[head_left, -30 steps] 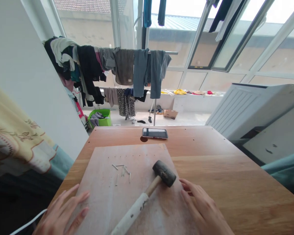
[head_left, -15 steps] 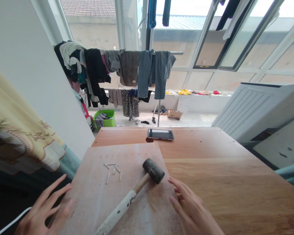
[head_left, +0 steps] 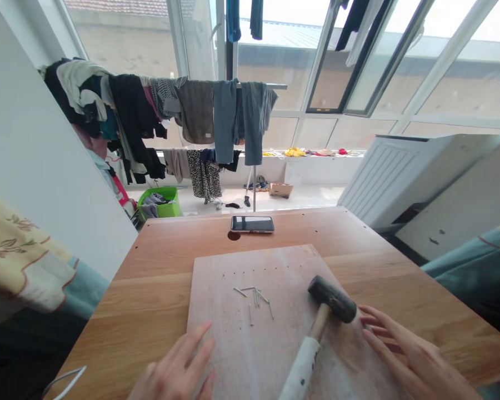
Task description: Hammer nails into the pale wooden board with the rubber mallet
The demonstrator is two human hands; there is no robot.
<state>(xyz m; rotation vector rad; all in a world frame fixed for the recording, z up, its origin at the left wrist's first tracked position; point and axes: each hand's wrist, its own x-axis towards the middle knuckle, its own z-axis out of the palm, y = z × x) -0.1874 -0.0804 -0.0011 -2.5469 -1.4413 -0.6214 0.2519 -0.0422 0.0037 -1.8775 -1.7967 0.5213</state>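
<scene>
A flat wooden board (head_left: 233,364) with a row of small holes near its far edge lies on the table. My left hand (head_left: 179,364) is at the board's left edge, fingers apart, with nothing held. At the opposite edge my right hand (head_left: 408,350) has its fingers stretched toward the board's side, close to the mallet head. The rubber mallet (head_left: 332,299), black-headed with a white-wrapped handle, rests diagonally on the board's right part. Several loose nails (head_left: 256,297) are scattered left of it. Whether my fingertips press on the board's edges is hard to see.
On the wooden table (head_left: 141,289) a phone (head_left: 252,224) lies by a round hole near the far edge. A white cable (head_left: 70,383) is at lower left. Beyond stand a clothes rack (head_left: 254,189) with laundry and a green basket (head_left: 169,208). A curtain (head_left: 29,261) hangs left.
The board has moved right across the table, carrying the mallet and nails with it. Both my hands have moved right alongside it. The camera view has also turned somewhat.
</scene>
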